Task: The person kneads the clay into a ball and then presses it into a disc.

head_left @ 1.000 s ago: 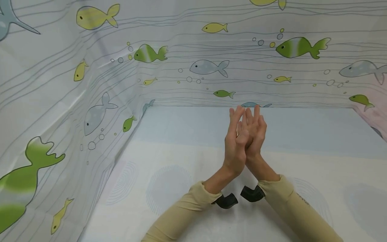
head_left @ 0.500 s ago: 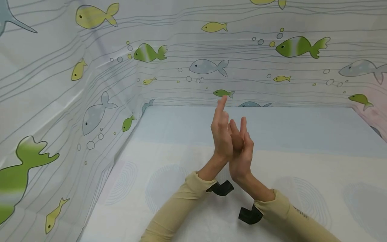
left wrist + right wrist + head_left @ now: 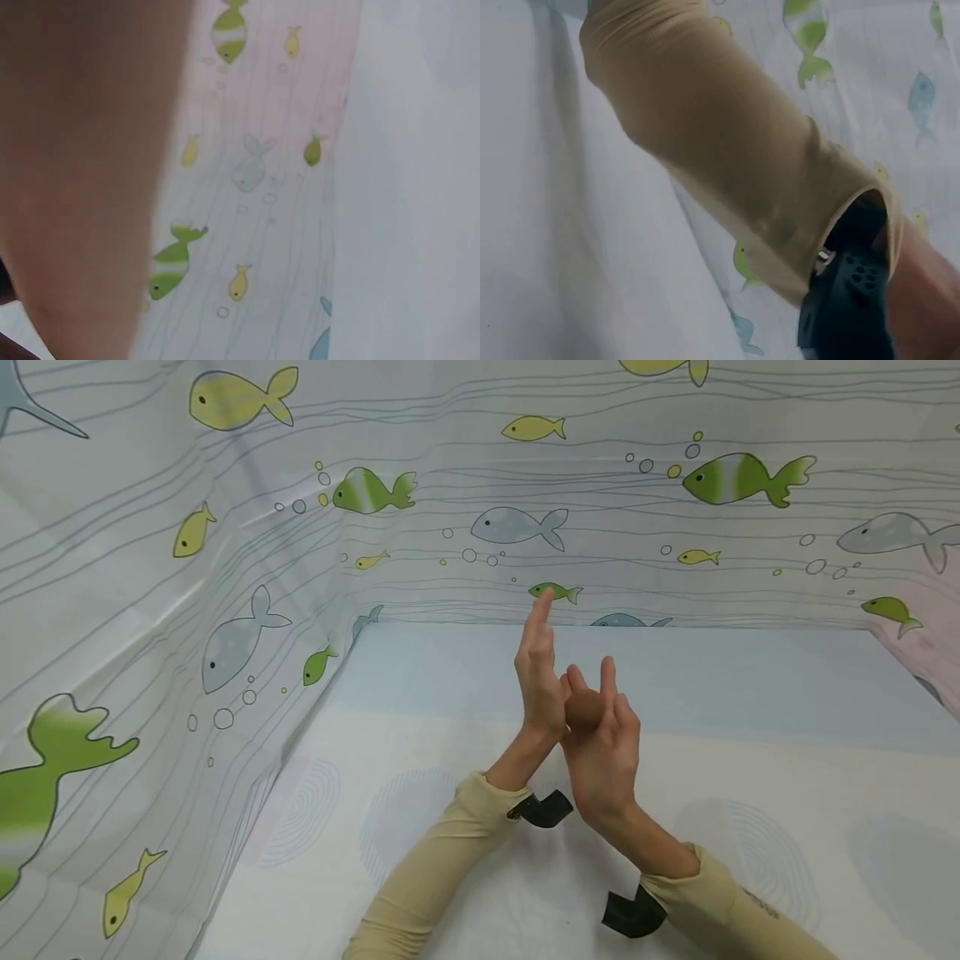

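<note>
A smooth brown ball [image 3: 584,710] rests against the palm side of my right hand [image 3: 603,764], near the base of its fingers. That hand faces up, one finger pointing straight, the others slightly bent. My left hand [image 3: 540,681] stands on edge beside the ball, fingers straight and pointing away from me; its palm faces the ball, and I cannot tell whether it touches. Both hands are held up above the white surface. In the left wrist view, blurred skin [image 3: 82,180] fills the left side, and the ball is not seen. The right wrist view shows no ball either.
A white tabletop [image 3: 450,893] with pale circle prints lies below, with a light blue band [image 3: 450,668] at its far side. Fish-printed sheeting [image 3: 420,427] rises behind and at the left. Beige sleeves [image 3: 420,868] end in dark wrist devices [image 3: 633,912].
Both hands moved left and nearer, and came apart at the palms. The brown ball, hidden a second ago, now shows between them. The right hand has turned further palm up.
</note>
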Demonstrator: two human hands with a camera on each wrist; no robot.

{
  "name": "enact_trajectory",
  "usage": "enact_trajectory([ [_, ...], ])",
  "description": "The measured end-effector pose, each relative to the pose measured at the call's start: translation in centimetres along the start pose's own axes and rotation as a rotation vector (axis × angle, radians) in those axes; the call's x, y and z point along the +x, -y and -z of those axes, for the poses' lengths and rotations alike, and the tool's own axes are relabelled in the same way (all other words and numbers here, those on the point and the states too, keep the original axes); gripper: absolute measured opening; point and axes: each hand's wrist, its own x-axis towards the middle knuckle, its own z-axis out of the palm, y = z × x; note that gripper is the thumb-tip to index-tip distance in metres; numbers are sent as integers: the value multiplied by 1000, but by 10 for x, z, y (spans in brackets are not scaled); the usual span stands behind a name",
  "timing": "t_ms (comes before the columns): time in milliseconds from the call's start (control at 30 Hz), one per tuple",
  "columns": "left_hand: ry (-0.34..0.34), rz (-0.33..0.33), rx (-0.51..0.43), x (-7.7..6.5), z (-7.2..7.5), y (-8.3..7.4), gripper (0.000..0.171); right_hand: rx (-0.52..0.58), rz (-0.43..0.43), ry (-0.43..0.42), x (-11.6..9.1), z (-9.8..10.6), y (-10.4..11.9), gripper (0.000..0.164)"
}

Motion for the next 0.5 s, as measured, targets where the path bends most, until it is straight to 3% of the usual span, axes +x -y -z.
enact_trajectory([
  [233,113,-29,21,-7,3,9,74,31,-157,-78,8,-3,21,65],
  [400,233,-70,55,-25,-4,15,80,59,-229,-182,29,1,34,68],
  [500,274,-58,72,-37,-10,14,75,96,-227,-255,42,9,35,67],
])
